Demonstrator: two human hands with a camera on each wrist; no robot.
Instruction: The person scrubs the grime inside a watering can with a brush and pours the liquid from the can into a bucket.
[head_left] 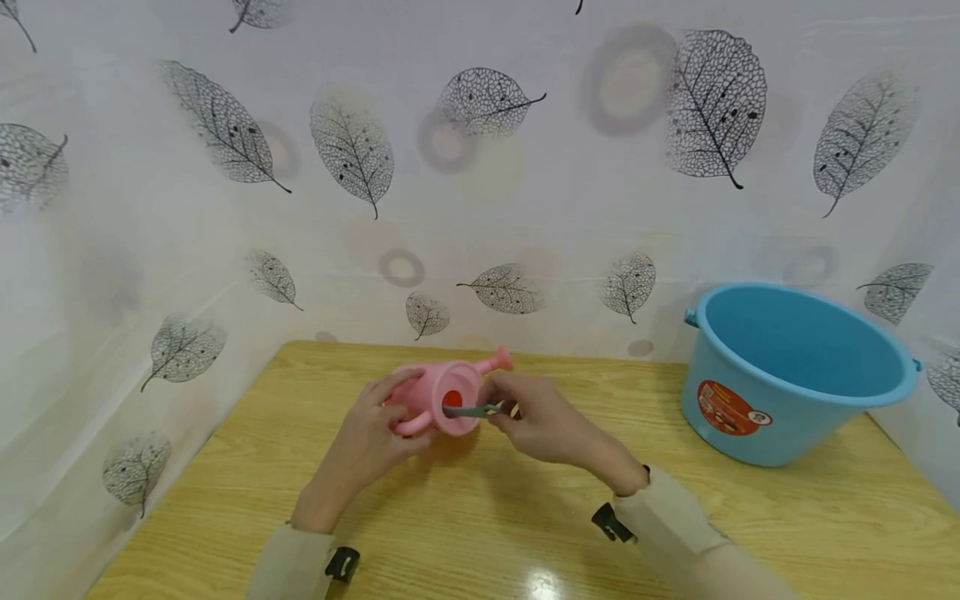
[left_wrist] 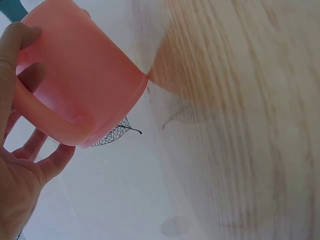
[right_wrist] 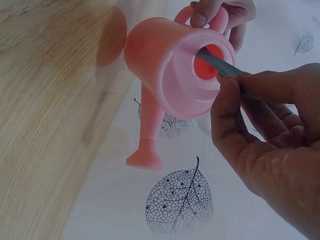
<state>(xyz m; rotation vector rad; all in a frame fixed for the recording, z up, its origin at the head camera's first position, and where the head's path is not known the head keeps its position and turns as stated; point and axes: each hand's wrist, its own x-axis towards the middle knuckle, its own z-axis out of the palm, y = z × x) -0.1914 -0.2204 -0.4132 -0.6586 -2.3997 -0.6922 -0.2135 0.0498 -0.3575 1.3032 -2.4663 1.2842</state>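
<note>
A pink toy watering can [head_left: 426,392] is tipped on the table with its round opening turned toward me and its spout [right_wrist: 151,125] pointing away to the right. My left hand [head_left: 371,429] grips it at the handle [left_wrist: 52,120], fingers spread over its side. Between thumb and fingers, my right hand [head_left: 543,417] pinches a slim grey-green stick-like tool [right_wrist: 220,65]. The tool's far end reaches into the can's opening, where a red-orange patch shows; its tip is hidden inside. In the left wrist view, a teal end of the tool [left_wrist: 12,9] shows past the can's rim.
A large blue bucket [head_left: 798,408] with a red label stands at the right of the wooden table [head_left: 247,467]. Behind the table hangs a pale sheet [head_left: 525,208] printed with dark leaves, which also runs down the left side.
</note>
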